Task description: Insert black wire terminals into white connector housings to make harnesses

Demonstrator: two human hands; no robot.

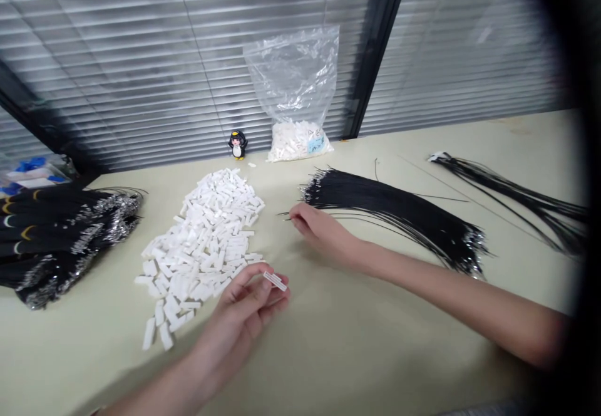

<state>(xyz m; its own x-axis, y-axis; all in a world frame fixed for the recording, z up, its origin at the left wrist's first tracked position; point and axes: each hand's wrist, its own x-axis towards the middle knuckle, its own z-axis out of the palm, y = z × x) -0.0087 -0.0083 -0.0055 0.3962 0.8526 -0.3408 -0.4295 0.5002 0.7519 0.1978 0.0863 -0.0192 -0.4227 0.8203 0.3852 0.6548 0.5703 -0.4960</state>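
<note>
My left hand [251, 300] is closed around a white plastic connector housing [275, 280], held between thumb and fingers with its row of small openings showing. Just left of it spreads a loose pile of white connector housings [211, 234]. My right hand [312, 225] is closed in a pinch at the left end of a bundle of black wires [380, 206] with silvery metal terminals. Thin wire tips poke out to the left of its fingers, and a black wire runs back from it; exactly how many it grips is hidden.
A clear plastic bag [300, 140] of white pieces and a small penguin figurine [238, 145] stand against the blinds. At left lie thick banded wire bundles [61, 234], with a container of blue parts [35, 171] behind. More black cables [507, 184] lie at right.
</note>
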